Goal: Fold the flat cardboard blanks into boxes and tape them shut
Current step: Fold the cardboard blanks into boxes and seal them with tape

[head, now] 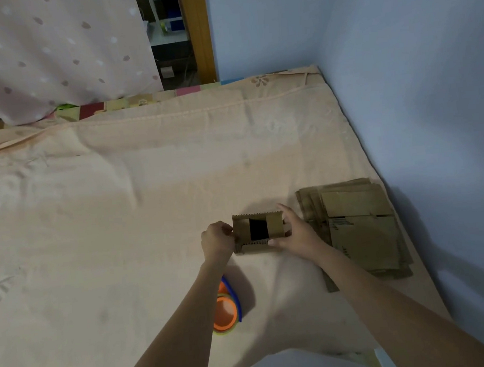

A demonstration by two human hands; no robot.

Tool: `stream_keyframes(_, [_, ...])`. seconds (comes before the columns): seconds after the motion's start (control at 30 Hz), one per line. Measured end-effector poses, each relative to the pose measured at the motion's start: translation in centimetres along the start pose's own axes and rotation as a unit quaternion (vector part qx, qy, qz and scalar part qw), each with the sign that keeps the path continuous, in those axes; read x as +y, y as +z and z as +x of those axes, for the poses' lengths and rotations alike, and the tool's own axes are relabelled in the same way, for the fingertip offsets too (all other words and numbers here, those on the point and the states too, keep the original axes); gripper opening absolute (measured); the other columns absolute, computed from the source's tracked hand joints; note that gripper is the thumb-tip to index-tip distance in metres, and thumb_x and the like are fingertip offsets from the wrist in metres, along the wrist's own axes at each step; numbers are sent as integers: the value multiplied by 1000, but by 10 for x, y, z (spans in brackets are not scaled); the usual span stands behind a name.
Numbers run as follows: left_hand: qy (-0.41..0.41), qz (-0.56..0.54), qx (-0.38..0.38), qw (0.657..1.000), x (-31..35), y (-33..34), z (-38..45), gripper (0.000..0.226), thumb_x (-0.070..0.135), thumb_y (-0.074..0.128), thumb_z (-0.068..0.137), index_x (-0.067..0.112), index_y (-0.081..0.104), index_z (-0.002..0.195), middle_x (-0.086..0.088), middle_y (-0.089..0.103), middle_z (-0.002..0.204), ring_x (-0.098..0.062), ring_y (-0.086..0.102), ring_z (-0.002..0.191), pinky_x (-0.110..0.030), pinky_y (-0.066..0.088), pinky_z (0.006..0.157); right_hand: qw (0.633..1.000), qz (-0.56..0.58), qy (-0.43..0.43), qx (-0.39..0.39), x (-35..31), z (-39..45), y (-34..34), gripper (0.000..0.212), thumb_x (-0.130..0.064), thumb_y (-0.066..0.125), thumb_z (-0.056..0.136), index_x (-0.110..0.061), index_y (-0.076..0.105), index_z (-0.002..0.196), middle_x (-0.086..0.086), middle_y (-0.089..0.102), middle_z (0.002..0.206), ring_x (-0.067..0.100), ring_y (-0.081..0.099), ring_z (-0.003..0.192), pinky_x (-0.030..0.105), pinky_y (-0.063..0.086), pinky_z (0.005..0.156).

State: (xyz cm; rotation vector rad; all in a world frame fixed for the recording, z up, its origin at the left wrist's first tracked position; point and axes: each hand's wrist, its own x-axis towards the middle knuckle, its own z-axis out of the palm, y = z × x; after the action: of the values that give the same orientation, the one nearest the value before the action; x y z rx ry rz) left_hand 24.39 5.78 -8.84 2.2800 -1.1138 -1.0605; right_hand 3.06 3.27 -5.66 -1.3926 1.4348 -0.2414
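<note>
A: Centrally, then: small cardboard box (258, 231), partly folded, held just above the bed (117, 195), approx. mid-frame, right of centre. Two side flaps turned in over the top w/ a dark gap between them showing the hollow interior; corrugated edges visible along the far and near rims.

B: And the hands?

A: Left hand (217, 240) at the box's left end, fingers (227, 231) curled and pinching the left flap/edge. Right hand (294, 231) at the right end, fingers spread narrow round the box: thumb on the near rim, other fingers behind the far right corner. Both grip the box; neither is free.

B: Adjacent items?

A: Just right of the right hand, stack of flat blanks (357, 225), brown cardboard, lying on the bed close to the blue wall (400, 64); top sheets slightly fanned. Below the left forearm, tape roll (226, 310), orange w/ blue and yellow-green rims, resting on the sheet, partly hidden by the arm.

B: Background?

A: Peach sheet covers the bed; patterned cloth strip at the far edge. Pink spotted curtain (45, 54) upper left, wooden door frame (196, 31) beside it. Pale garment at bottom edge, i.e. the person's torso.
</note>
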Motion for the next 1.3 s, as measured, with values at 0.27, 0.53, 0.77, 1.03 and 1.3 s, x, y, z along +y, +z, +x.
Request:
stream_keyframes(0.27, [29, -19, -52, 998, -9, -7, -3, 22, 15, 81, 76, 10, 73, 96, -2, 74, 90, -16, 68, 87, -24, 47, 77, 993, -64, 10, 98, 4, 10, 19, 72, -22, 83, 80, -37, 46, 140, -3, 56, 120, 20, 56, 114, 32, 49, 92])
stream_keyframes(0.53, [5, 13, 0, 1000, -2, 4, -1, 15, 14, 71, 82, 11, 74, 96, -10, 75, 90, -29, 66, 91, -26, 46, 71, 985, -137, -76, 73, 15, -4, 23, 52, -29, 63, 98, -28, 49, 147, 8, 43, 152, 24, 37, 141, 41, 27, 121])
stream_keyframes(0.77, [7, 4, -60, 998, -1, -6, 8, 31, 33, 83, 77, 9, 74, 93, -4, 75, 84, -20, 67, 86, -33, 54, 85, 975, -205, -75, 33, 20, -4, 27, 52, -27, 56, 102, -25, 41, 152, 9, 24, 164, 29, 29, 148, 26, 20, 116])
stream_keyframes(1.03, [-13, 1, -19, 1000, 0, 2, 9, 15, 24, 78, 81, 12, 72, 87, -7, 73, 80, -25, 70, 79, -37, 59, 78, 922, -363, -125, 48, 7, 0, 51, 63, -20, 49, 104, -19, 21, 160, 4, 2, 169, 27, 3, 155, 40, 8, 124])
stream_keyframes(1.3, [-59, -62, -22, 996, -27, -17, -8, 15, 18, 67, 89, 8, 71, 79, -13, 73, 73, -28, 69, 64, -41, 61, 75, 931, -347, -99, 45, 1, 8, 55, 60, -23, 56, 101, -26, 31, 157, -3, 13, 168, 20, 11, 154, 38, 24, 120])
